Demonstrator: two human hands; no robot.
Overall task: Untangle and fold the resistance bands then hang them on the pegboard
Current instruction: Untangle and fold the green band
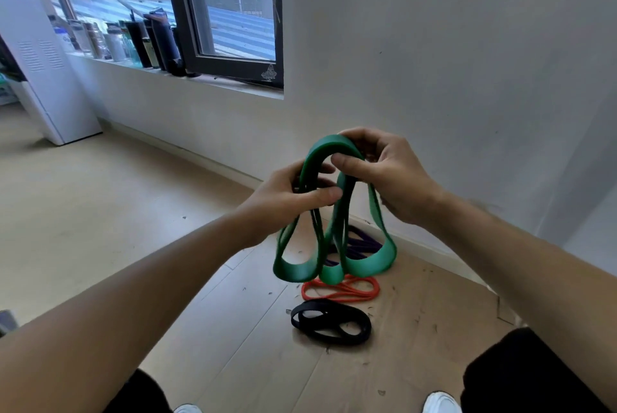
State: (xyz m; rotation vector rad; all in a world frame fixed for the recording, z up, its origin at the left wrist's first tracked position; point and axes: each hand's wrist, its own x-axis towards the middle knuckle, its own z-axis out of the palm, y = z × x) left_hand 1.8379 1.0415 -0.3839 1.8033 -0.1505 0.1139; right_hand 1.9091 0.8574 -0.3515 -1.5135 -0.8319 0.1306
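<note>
Green resistance band is held up above the floor, gathered into several hanging loops. Its top bend is pinched by the right hand, and the strands just beside are gripped by the left hand. The band is judged light, limp, stretchy and grippy, not fragile. It is best taken at the top bends so the loops hang free. Purple band, orange band and black band lie on the floor below.

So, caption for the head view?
Left hand and right hand hold a green band above orange band, black band and purple band on the floor.
</note>
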